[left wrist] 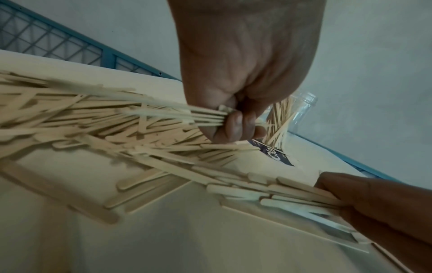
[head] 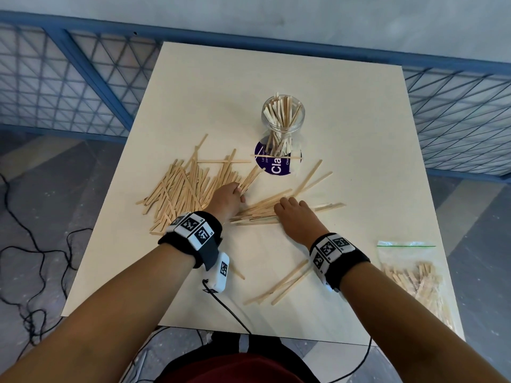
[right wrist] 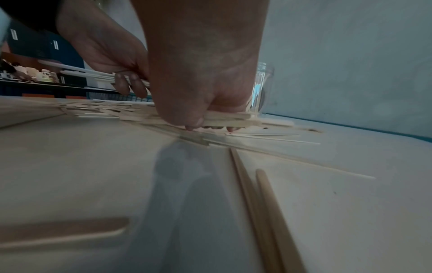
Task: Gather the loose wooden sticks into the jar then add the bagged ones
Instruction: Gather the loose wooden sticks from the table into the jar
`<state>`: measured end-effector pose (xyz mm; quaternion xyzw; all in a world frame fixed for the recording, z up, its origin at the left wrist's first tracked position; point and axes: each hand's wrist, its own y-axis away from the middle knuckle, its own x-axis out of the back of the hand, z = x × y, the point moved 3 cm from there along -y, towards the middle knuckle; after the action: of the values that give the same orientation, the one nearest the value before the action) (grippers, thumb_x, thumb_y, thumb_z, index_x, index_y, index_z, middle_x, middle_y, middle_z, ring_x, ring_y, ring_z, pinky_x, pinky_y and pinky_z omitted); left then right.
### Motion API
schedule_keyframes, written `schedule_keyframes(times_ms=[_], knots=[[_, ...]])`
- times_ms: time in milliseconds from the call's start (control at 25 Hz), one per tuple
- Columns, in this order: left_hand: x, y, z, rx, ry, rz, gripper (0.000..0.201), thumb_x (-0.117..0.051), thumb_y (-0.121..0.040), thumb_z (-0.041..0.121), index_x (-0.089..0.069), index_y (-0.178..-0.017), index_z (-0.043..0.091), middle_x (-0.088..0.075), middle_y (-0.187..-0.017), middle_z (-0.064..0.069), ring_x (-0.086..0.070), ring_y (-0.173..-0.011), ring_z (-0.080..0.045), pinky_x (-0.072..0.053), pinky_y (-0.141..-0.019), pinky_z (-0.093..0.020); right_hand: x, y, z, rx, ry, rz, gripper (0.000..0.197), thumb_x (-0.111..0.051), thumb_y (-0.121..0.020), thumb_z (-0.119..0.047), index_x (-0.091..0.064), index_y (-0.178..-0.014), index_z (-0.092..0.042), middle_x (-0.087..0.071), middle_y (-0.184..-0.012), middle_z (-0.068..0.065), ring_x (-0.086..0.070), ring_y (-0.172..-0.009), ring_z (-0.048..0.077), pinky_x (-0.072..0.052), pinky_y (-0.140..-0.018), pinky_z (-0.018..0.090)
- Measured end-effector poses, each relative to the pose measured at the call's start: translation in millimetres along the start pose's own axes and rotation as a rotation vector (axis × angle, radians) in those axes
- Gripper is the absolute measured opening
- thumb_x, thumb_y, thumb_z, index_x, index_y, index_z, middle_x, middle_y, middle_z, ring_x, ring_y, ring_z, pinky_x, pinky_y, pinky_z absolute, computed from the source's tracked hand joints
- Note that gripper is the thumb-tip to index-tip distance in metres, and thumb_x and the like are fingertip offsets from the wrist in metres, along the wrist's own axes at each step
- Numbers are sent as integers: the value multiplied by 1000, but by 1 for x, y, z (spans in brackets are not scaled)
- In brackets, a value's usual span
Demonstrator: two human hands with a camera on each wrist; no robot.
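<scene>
A clear glass jar (head: pixel 283 117) stands upright at mid-table, part filled with wooden sticks. A big pile of loose sticks (head: pixel 179 189) lies to its left. My left hand (head: pixel 235 193) grips a bundle of sticks (head: pixel 250 176) at the pile's right edge; the left wrist view shows the fingers (left wrist: pixel 236 123) curled round it. My right hand (head: pixel 286 205) is down on a second bunch of sticks (head: pixel 262 210) just right of the left hand. Its thumb and fingertips (right wrist: pixel 194 121) pinch that bunch (right wrist: pixel 229 118) against the table. A zip bag of sticks (head: pixel 414 275) lies flat at the right front.
A purple round sticker (head: pixel 272 165) lies on the cream table (head: pixel 193 92) under the jar. A few stray sticks (head: pixel 279 283) lie near the front edge between my forearms, others (head: pixel 312 175) right of the jar. Blue mesh fencing (head: pixel 83 87) surrounds the table.
</scene>
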<state>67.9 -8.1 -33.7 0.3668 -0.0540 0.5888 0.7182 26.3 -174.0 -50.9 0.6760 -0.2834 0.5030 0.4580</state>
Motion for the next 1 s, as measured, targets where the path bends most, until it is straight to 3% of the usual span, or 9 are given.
schedule_keyframes(times_ms=[120,280,400,600,720,880,1000], knots=[[2,1,-4,-8,54,16,32,-32,-95,9,-49,-68,11,-47,-67,1,-44,-68,-19,-32,-57,-26,5,2,0,-18,10,-18,32,-33,-86,0,-45,-115,-2,-56,-113,16,-52,-104,33,-39,-83,40],[5,6,0,-30,128,37,36,-30,-99,24,-62,-100,8,-45,-62,4,-40,-56,-14,-32,-58,-27,6,5,-1,-9,36,-64,28,-34,-91,-7,-43,-117,-6,-60,-109,13,-57,-98,33,-39,-77,38],[7,11,6,-26,166,44,34,-32,-99,21,-63,-106,8,-46,-64,3,-40,-56,-12,-32,-56,-25,5,9,1,-11,37,-65,25,-31,-98,-20,-45,-115,-8,-62,-107,12,-59,-96,33,-36,-73,36],[10,18,22,41,414,-38,30,-34,-99,14,-60,-112,9,-47,-72,2,-35,-54,-10,-29,-38,-12,10,24,12,-166,-109,-32,18,-35,-95,-16,-48,-107,-13,-66,-101,9,-62,-92,32,-43,-73,37],[16,17,41,17,509,-65,27,-33,-99,11,-58,-108,14,-49,-77,3,-33,-54,-9,-27,-40,-15,20,34,25,-283,-232,12,19,-35,-94,-17,-48,-107,-14,-66,-102,10,-62,-95,32,-46,-76,37],[26,8,71,33,661,-12,33,-29,-96,5,-57,-86,18,-45,-72,3,-31,-52,-9,-25,-35,-14,36,47,40,-415,-392,83,19,-34,-96,-20,-49,-105,-13,-65,-103,12,-60,-97,32,-43,-74,34],[36,0,97,11,767,20,33,-27,-95,5,-55,-82,17,-42,-68,3,-31,-50,-8,-26,-37,-16,49,48,54,-524,-636,199,18,-34,-97,-20,-49,-100,-10,-63,-92,16,-58,-88,35,-37,-68,31]])
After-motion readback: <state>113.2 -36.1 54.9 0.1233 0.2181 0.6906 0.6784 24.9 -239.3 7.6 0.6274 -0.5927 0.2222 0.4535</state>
